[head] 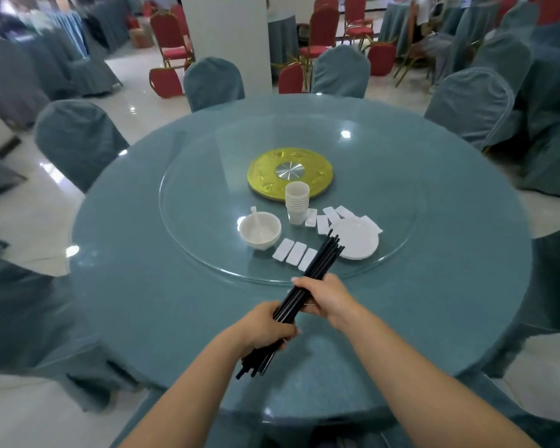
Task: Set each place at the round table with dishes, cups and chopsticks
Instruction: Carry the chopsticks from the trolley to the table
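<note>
Together both hands [291,312] grip the chopsticks [317,263] — tips toward plates [359,244].

Round table [149,286] in teal cloth, glass turntable [207,221] on it with white dishes and cups.

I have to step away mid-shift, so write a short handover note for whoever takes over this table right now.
Left hand grips the lower part of the bundle of black chopsticks; right hand grips the same bundle higher up. Both grips are closed round it, above the near side of the round table.

All the ware sits together on the glass turntable: stack of cups, bowl with a spoon in it, stack of plates, small white rectangular dishes.

Done: nothing laid at any place yet.
Left: give every seat dishes, a cup and chopsticks.
</note>
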Tool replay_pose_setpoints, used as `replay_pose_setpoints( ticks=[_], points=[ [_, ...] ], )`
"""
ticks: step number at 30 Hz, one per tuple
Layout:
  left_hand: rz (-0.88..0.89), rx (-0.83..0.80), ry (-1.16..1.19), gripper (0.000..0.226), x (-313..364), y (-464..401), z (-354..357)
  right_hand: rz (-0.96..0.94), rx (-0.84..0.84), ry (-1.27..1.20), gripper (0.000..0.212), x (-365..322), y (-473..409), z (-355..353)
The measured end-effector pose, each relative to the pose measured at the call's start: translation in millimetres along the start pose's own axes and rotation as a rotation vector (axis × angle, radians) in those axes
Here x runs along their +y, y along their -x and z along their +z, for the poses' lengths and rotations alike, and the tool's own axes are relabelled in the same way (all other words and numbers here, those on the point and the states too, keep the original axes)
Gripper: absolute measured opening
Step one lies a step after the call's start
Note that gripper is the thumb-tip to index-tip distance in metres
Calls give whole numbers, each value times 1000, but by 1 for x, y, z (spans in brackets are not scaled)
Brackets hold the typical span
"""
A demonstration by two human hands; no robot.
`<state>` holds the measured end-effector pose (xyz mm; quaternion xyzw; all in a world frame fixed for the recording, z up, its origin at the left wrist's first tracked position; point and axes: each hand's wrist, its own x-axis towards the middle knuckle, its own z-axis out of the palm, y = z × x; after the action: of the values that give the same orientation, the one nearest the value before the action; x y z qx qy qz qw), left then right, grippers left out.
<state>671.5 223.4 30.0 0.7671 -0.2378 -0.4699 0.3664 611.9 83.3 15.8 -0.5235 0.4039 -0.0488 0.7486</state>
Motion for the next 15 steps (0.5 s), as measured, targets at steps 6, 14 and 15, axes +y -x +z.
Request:
replay_pose_setpoints(
  ticks=[6,14,15],
  points=[
    [-28,83,63,12,24,-52,-28,2,-95,54,20,-49,-55,5],
    [-58,252,92,11,43,-92,-76,-1,-223,121,16,-101,-110,33],
    [-60,274,82,11,45,-94,-83,0,-230,129,16,-106,-114,39]
  ],
)
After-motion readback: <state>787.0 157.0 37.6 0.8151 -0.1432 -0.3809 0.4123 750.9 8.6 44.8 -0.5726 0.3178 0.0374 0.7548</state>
